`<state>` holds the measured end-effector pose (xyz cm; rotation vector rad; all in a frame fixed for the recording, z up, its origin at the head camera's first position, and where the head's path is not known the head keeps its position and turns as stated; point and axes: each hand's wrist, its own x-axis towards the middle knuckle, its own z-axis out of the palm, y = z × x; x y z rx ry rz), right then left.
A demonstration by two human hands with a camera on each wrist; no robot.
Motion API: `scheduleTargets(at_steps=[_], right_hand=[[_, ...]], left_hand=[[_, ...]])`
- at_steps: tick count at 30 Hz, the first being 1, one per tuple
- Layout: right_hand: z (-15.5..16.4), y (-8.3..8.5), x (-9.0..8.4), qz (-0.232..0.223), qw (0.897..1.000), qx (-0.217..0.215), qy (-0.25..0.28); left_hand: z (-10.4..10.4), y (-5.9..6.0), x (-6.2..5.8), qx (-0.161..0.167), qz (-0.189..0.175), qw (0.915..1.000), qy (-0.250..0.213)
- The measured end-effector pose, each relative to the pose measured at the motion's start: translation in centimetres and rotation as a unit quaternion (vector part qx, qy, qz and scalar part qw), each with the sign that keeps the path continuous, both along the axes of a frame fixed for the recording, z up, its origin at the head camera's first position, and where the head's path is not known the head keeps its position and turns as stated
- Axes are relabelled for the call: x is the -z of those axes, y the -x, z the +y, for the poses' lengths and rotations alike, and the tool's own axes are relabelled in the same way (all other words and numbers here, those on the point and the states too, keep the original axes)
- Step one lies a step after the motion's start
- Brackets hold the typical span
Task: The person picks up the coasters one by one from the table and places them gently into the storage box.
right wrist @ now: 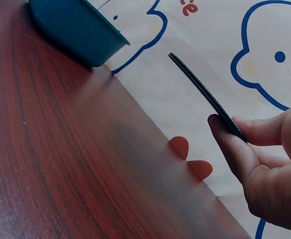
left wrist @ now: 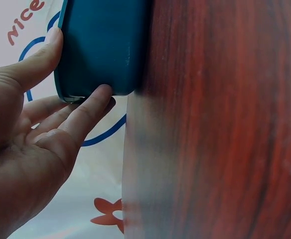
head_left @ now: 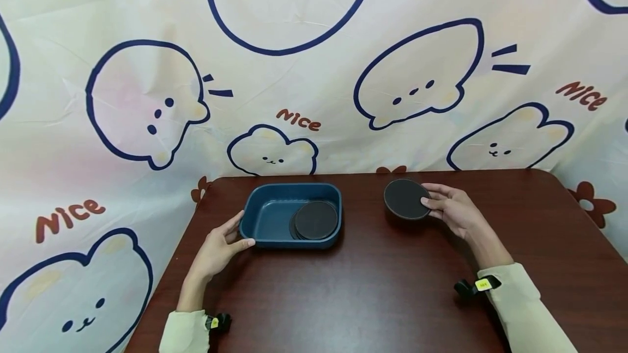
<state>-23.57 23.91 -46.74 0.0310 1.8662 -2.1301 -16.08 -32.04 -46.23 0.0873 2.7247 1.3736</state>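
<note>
My left hand [head_left: 218, 249] holds the left end of a blue rectangular basin [head_left: 265, 192], thumb at the near corner and fingers against the end wall. The left wrist view shows the fingertips on the basin's outer side [left wrist: 100, 45]. Inside the basin, toward its right end, lie round black coasters [head_left: 316, 220], overlapping each other. Off to the right, my right hand [head_left: 453, 208] pinches a round black coaster [head_left: 406, 199] by its right edge. It appears edge-on and tilted in the right wrist view [right wrist: 205, 94], between thumb and fingers above the table.
Both arms reach over a dark reddish-brown wooden table [head_left: 363, 298]. Behind its far edge hangs a pale cloth [head_left: 338, 80] printed with blue cartoon outlines and red lettering. A small black device [head_left: 478, 286] is strapped to the right wrist, another [head_left: 218, 322] to the left.
</note>
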Motion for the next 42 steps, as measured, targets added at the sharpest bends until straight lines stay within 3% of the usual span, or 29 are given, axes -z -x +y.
scheduleTargets(at_steps=[10, 42], right_hand=[[-0.1, -0.5, 0.0, 0.001, 1.0, 0.002, -0.029], [-0.8, -2.3, -0.1, -0.001, 1.0, -0.013, -0.018]], left_hand=[[0.0, -0.1, -0.2, -0.01, -0.013, 0.9999, -0.003], [-0.1, 0.2, 0.0, 0.002, -0.006, 1.0, -0.002]])
